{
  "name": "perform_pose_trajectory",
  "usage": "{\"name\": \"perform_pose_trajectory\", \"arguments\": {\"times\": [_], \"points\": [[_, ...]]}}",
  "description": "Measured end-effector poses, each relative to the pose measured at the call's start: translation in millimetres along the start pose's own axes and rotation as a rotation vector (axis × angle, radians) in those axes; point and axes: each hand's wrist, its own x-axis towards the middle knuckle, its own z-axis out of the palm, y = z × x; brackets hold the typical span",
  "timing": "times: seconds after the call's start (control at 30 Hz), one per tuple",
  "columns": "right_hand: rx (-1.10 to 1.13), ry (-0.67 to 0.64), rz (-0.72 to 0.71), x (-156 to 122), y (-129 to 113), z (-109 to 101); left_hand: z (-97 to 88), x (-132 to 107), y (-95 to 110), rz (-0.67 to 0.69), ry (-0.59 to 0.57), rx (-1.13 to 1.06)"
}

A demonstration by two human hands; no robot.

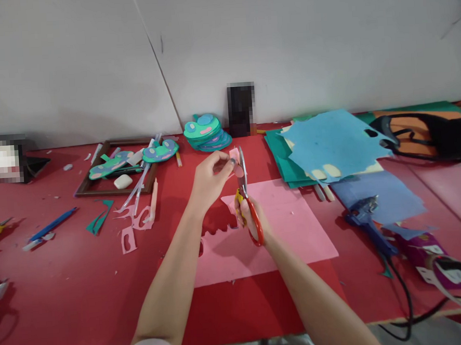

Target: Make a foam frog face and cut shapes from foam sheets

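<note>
My left hand (211,176) pinches a small pink foam piece (234,155) between thumb and fingers, held above the table. My right hand (249,218) grips red-handled scissors (249,202), blades pointing up and meeting the pink piece. Below both hands lies a large pink foam sheet (288,226) with a scalloped cut edge on its left side, resting on the red table (65,286).
A blue glue gun (368,221) with black cord lies right. Blue and green foam sheets (330,145) are stacked at back right. A stack of teal cut shapes (206,132), a brown frame (115,171) with pieces, glue sticks, pink scraps (134,225) and a blue pen (52,225) lie left.
</note>
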Motion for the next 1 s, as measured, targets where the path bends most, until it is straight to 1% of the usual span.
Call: {"name": "perform_pose_trajectory", "arguments": {"times": [0.13,0.33,0.57,0.73,0.87,1.0], "points": [[0.058,-0.003,-0.013,-0.3,-1.5,1.2,0.9,-0.7,-1.1,0.005,-0.03,0.022],[0.043,0.024,-0.016,-0.4,-2.2,0.2,1.2,-1.4,-0.4,0.012,-0.069,0.059],[0.052,0.023,-0.02,-0.7,0.3,0.2,0.9,-1.9,1.5,0.002,-0.077,0.085],[0.078,0.035,0.019,-3.1,-2.3,1.4,0.7,-1.7,-0.4,0.002,-0.077,0.067],[0.084,0.011,0.053,-4.1,-5.9,1.0,0.1,-1.3,-1.3,-0.002,-0.076,0.059],[0.064,0.011,0.04,-3.6,-7.4,0.2,0.1,-1.1,-1.5,-0.004,-0.064,0.055]]}}
